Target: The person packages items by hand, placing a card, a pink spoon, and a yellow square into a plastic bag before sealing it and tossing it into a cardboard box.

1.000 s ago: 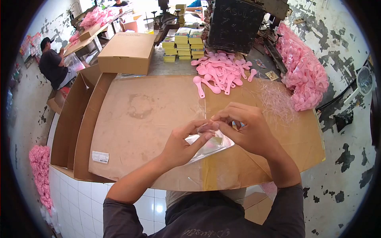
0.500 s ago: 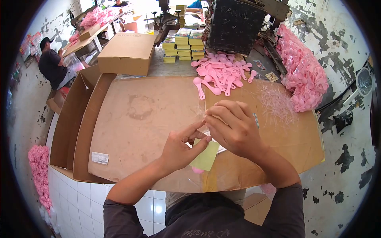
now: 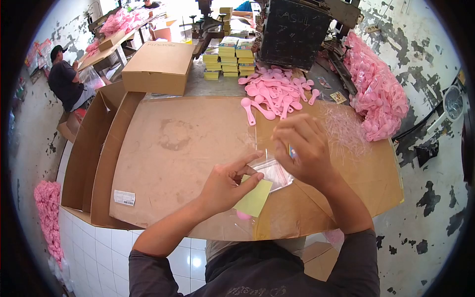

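My left hand (image 3: 228, 182) is closed, with thumb and fingers pinching a yellow-green card (image 3: 253, 197) near its top edge. Below the card's lower left corner shows the rounded end of a pink spoon (image 3: 243, 215), the rest of it hidden. Clear film glints around the card, though its outline is hard to trace. To the right, my right hand (image 3: 306, 151) is raised over the cardboard with fingers curled together and slightly blurred; anything between them is too thin to make out. Between and beneath my hands lies a stack of clear plastic bags (image 3: 278, 175).
Loose pink spoons (image 3: 272, 89) are heaped at the back, beside stacks of yellow-edged cards (image 3: 229, 54). Thin clear strips (image 3: 344, 126) lie tangled at right, near bagged pink spoons (image 3: 378, 94). A closed carton (image 3: 157, 64) stands back left. Another person (image 3: 67, 79) sits far left.
My right hand has moved right and slightly up, away from my left hand, uncovering the stack of plastic bags. My left hand stays nearly still with the card, which has shifted slightly.
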`<state>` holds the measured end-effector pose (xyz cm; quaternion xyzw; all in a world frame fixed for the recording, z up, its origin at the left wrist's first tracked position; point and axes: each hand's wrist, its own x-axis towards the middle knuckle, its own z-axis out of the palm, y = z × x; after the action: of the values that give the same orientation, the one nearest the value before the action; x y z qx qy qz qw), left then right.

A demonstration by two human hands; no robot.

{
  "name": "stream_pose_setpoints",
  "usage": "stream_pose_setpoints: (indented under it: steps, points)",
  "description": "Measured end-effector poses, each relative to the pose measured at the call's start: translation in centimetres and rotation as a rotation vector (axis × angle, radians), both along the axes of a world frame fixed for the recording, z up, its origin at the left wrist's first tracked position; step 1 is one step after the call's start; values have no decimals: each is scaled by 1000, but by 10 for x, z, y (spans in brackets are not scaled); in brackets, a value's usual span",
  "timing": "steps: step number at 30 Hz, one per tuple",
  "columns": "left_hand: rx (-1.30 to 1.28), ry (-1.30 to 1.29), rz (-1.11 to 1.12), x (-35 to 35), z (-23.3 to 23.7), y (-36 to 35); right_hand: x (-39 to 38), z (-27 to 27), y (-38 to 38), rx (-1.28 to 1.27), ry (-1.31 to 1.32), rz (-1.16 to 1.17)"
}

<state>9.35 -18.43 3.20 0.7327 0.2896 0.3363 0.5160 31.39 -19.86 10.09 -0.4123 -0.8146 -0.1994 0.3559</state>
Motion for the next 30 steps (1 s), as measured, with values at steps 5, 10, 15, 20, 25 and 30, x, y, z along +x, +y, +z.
stream_pose_setpoints:
  steps: [5,10,15,20,25,30]
  points:
    - [80,15,19,1,-3,-1,-7,-13,-12,9,-131,35]
    - [262,87,32,3,-5,0,-9,-27,-11,53,-284,-20]
    - [241,115,54,5,-3,1,-4,-29,-2,-6,-236,-87]
    - [25,72,15,-2,-2,3,38,-6,10,-74,188,-28]
    - [-51,18,14,-3,-2,6,160,18,-29,-1034,995,269]
    - [-93,20,13,-1,3,2,277,-41,-20,-574,647,-348]
